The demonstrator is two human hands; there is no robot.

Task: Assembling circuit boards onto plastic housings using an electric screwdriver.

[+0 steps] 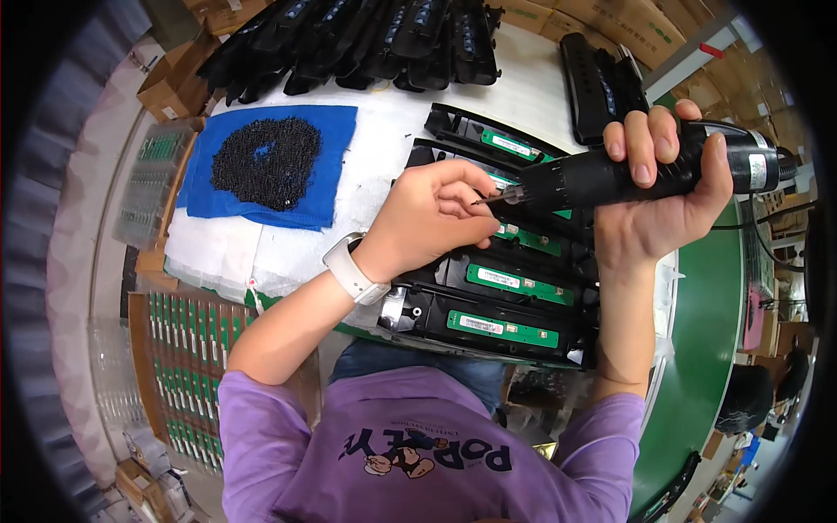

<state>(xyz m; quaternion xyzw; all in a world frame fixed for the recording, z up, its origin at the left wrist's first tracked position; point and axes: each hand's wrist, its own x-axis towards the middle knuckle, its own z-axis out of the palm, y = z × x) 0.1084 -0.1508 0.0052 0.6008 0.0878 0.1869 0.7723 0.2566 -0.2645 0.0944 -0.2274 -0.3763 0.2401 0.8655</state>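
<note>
My right hand (649,218) is wrapped round a black electric screwdriver (562,181), held sideways with its bit pointing left. At the tip of the bit is my left hand (414,213), its fingers curled and closed. Anything pinched in them is too small to make out. Beneath both hands several long black plastic housings (418,336) lie side by side, each with a narrow green circuit board (520,284) bearing a white label. My left hand and the screwdriver partly cover the middle housings.
A blue cloth (340,161) at the left carries a heap of small black screws (266,166). More black housings (384,39) are piled at the back, with another black housing (602,83) at far right. Trays of green boards (192,366) stand left of the white-covered table (379,122). A cable (767,218) trails rightward.
</note>
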